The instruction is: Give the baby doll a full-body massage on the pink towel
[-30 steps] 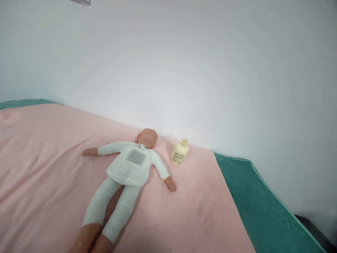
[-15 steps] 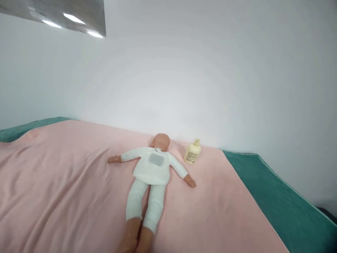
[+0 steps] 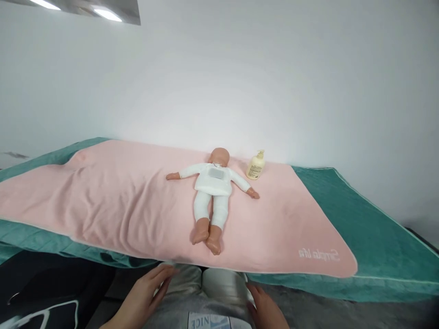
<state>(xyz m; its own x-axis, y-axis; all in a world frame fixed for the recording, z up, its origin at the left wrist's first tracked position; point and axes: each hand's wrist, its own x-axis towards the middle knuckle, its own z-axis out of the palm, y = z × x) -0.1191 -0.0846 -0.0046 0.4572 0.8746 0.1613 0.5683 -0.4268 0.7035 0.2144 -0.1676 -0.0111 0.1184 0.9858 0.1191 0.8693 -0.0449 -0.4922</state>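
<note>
A doll [image 3: 213,185] in white clothes lies on a pink blanket [image 3: 267,228], arms spread, its bare feet toward the front edge. Right of its head stands a pale yellow pump bottle [image 3: 255,165]. My left hand [image 3: 147,290] is low in the view, in front of the blanket's edge, fingers apart and holding nothing. On the other side of my lap is my right hand [image 3: 265,305], its fingers partly cut off from view by the lap and blurred; whether it holds anything is not clear. Neither hand touches the doll or bottle.
Beneath the blanket is a green cover [image 3: 370,228], showing at both sides and along the front. A pale wall [image 3: 219,77] rises behind. Black fabric [image 3: 58,283] with white lines lies at the lower left. My legs in grey are at the bottom middle.
The view has tilted down and widened, so the doll and bottle appear smaller and higher. Both my hands, my lap and the blanket's front edge have come into view.
</note>
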